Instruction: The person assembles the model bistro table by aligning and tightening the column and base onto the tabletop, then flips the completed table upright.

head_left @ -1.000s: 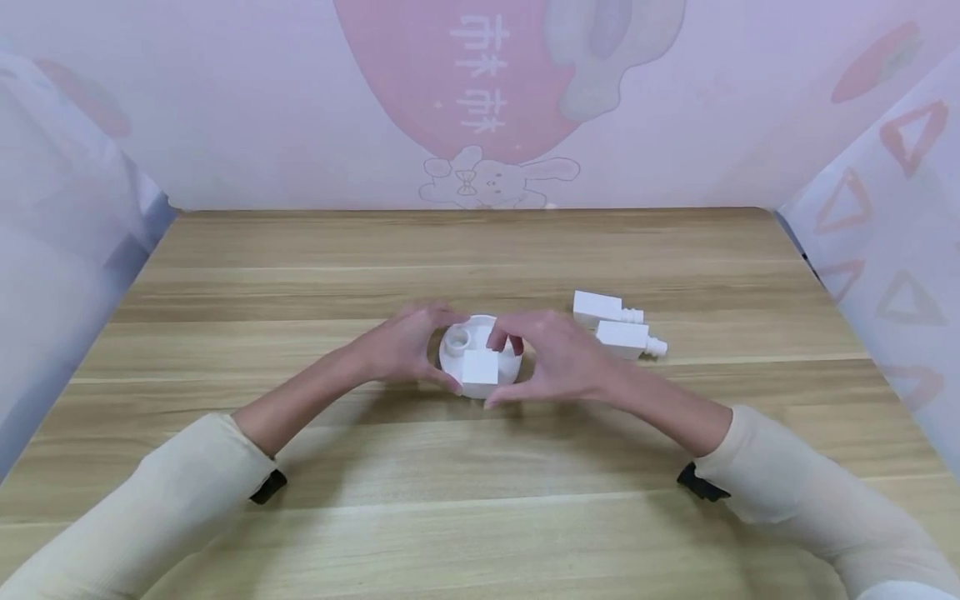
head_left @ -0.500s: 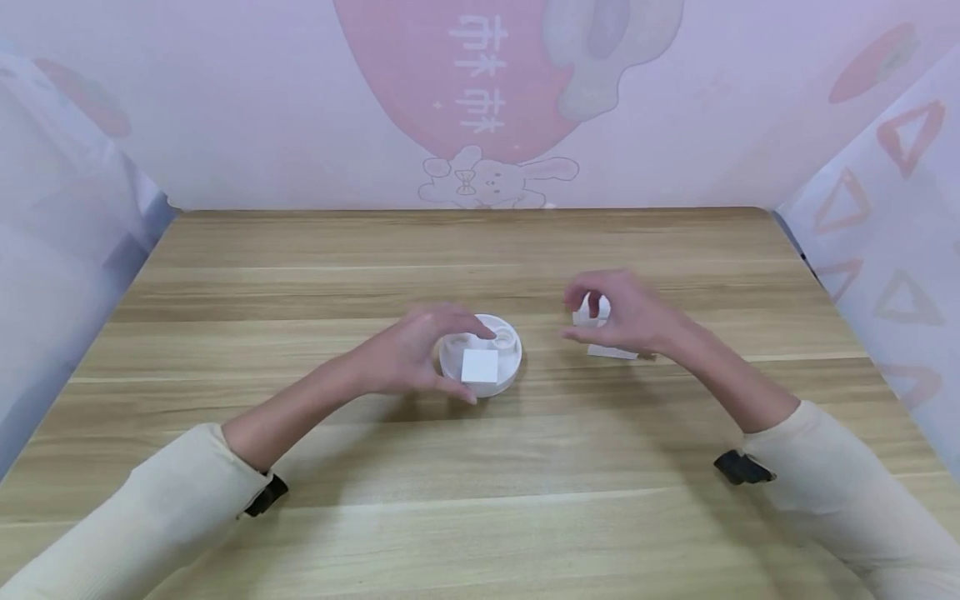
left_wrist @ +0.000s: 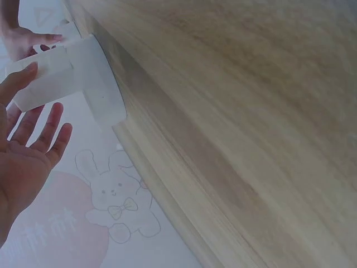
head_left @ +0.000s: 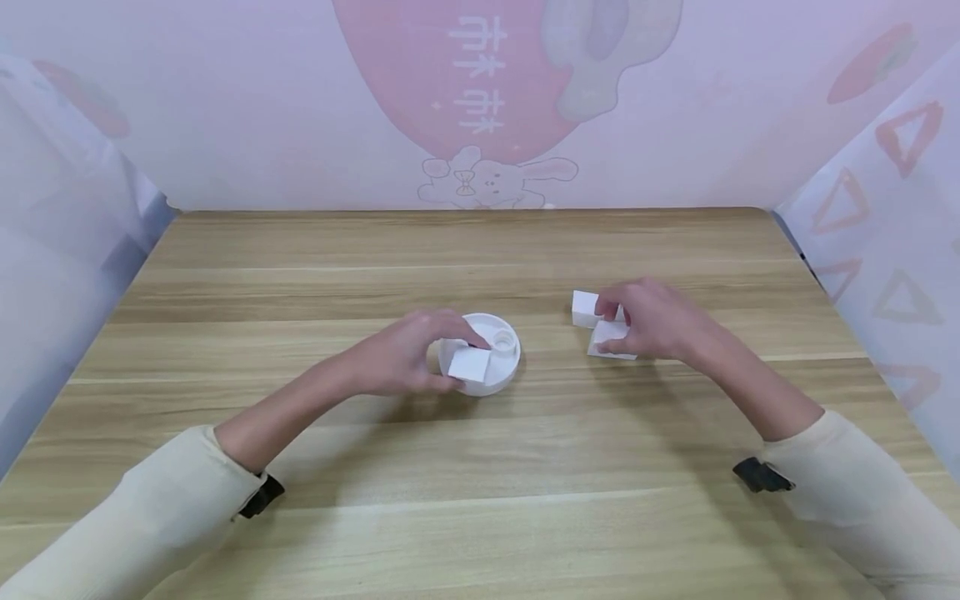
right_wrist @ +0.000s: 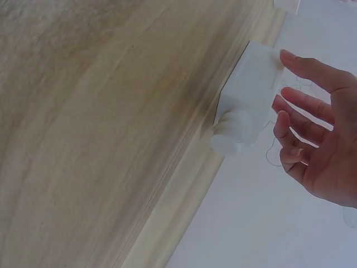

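Observation:
Near the table's middle lies a shallow round white base (head_left: 501, 367) with a raised ring socket (head_left: 503, 342) inside. A white square block (head_left: 469, 364) stands on it, leaning slightly. My left hand (head_left: 405, 354) holds this block between thumb and fingers; in the left wrist view the thumb (left_wrist: 22, 78) lies along its side. To the right, my right hand (head_left: 660, 321) grips the nearer white square block (head_left: 611, 337) between thumb and fingers. In the right wrist view that block (right_wrist: 251, 84) shows a ridged round peg (right_wrist: 228, 134). The right fingertips are partly hidden behind it.
Another white square block (head_left: 584, 308) lies just behind the one at my right hand, almost touching it. All stand on a wood-grain table (head_left: 480, 483). Pale printed sheets (head_left: 262, 100) rise along its back and sides.
My right hand has left the round base and moved right to the lying blocks. My left hand has shifted on the standing block, which now leans left. The base has turned, bringing the socket rightward.

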`<state>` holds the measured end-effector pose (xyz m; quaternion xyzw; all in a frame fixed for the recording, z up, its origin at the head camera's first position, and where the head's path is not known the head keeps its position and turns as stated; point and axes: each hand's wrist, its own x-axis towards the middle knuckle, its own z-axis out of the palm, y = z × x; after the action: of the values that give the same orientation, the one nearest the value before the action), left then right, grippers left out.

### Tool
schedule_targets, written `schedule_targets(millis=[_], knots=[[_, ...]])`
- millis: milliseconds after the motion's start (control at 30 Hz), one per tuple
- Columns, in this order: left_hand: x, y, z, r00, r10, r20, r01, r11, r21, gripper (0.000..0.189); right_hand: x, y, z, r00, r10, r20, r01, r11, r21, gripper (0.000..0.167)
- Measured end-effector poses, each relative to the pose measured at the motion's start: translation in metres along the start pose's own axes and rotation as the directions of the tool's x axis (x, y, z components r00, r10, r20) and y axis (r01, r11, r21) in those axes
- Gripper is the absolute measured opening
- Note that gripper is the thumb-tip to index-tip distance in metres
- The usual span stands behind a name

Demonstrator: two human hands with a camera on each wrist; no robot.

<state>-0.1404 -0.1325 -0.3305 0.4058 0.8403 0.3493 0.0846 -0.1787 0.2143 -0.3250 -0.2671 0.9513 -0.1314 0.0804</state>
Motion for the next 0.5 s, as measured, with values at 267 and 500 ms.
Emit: schedule_targets(millis=[267, 500], knots=[[-0.007, -0.009, -0.009, 1.000, 0.017, -0.004, -0.017, 0.999, -0.035, 0.039, 0.000, -0.004, 0.006, 1.000, 0.004, 0.028, 0.000, 0.994, -0.108, 0.034], [-0.013, -0.015, -0.015, 0.999, 0.009, -0.039, -0.008, 1.000, 0.004, 0.041, 0.001, -0.007, 0.002, 0.999, -0.008, 0.031, 0.011, 0.995, -0.101, 0.030]])
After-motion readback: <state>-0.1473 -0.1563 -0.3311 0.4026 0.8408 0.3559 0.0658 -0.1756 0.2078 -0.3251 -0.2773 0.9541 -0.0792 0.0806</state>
